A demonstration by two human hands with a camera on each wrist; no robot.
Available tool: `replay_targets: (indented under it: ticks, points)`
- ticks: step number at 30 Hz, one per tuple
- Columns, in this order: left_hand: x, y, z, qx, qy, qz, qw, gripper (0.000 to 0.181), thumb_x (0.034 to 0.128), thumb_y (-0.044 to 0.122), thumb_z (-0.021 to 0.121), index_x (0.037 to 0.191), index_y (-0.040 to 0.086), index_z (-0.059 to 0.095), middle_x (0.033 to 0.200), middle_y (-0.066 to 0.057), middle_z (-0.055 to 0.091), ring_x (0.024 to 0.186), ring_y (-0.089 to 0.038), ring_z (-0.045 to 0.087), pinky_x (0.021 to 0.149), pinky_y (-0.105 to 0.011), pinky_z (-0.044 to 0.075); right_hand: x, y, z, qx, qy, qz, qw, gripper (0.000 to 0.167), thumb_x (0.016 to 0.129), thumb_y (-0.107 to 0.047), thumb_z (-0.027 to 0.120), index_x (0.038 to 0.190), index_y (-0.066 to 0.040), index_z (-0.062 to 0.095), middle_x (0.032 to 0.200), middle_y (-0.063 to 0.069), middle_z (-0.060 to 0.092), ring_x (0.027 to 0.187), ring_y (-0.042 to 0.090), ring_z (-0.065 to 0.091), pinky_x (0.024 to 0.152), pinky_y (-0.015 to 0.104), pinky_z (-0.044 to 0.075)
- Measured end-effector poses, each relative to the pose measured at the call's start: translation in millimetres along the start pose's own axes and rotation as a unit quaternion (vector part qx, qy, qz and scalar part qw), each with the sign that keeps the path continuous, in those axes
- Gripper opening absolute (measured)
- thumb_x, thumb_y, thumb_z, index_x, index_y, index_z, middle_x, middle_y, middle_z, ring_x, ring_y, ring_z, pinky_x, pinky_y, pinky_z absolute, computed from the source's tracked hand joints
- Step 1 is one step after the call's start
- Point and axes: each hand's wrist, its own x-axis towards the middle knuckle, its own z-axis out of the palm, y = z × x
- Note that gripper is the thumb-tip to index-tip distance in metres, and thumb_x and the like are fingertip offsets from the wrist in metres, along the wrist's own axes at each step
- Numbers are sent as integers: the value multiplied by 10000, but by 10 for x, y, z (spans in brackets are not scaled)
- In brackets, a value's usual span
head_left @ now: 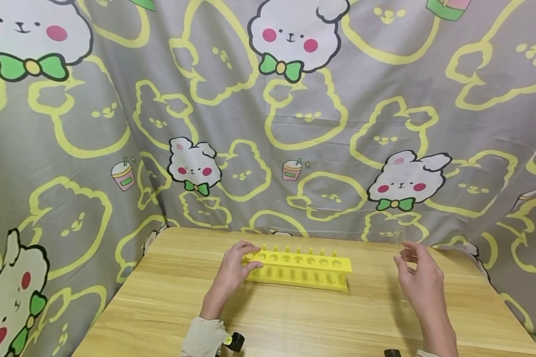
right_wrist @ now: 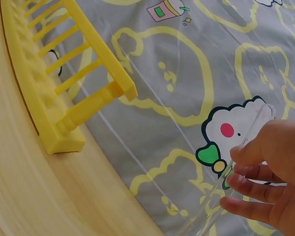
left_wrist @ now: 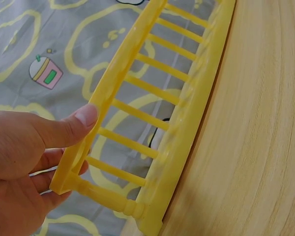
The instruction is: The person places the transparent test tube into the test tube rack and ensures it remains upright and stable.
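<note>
A yellow test tube rack (head_left: pixel 298 270) stands on the wooden table, with a row of round holes and short pegs along its back. My left hand (head_left: pixel 235 267) grips the rack's left end, thumb on the top bar (left_wrist: pixel 115 73) and fingers beneath it. To the right of the rack, my right hand (head_left: pixel 422 275) pinches a clear glass test tube (right_wrist: pixel 211 201) between thumb and fingertips. The tube is held nearly upright, apart from the rack; its lower end is faint in the head view. No tube shows in the rack's holes.
The wooden table (head_left: pixel 295 322) carries the rack, its far edge against a grey curtain (head_left: pixel 321 198) printed with cartoon animals. The curtain also hangs along the left and right sides. A black wrist-camera piece (head_left: pixel 236 342) shows near the left sleeve (head_left: pixel 203 337).
</note>
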Motion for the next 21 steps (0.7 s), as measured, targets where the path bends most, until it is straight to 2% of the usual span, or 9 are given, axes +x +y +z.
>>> replay_targets:
  ticks: [8,14,21]
  points:
    - [-2,-17,2,64,-33,23,10000,378,814,122,860,1157,2,755,1160,-120,679,1089,-324,660,929,-469,573,6,-50,-8,43,47,-41,10000,388,929,16,717,1302,3,609,1047,133,670,949,152,627,719,-45,405]
    - [-5,-16,1,26,-69,32,10000,378,817,116,857,1160,-2,751,1164,-129,677,1093,-330,658,930,-469,573,-3,-88,-44,204,98,45,9997,396,927,8,727,1306,-7,614,1063,129,681,926,-154,497,717,-38,422]
    - [-1,-12,0,-6,-91,20,10000,378,822,126,854,1168,11,752,1175,-120,675,1104,-327,654,930,-465,573,9,-157,-100,349,202,39,9992,388,928,2,728,1298,6,613,1056,117,685,932,-205,472,730,-34,428]
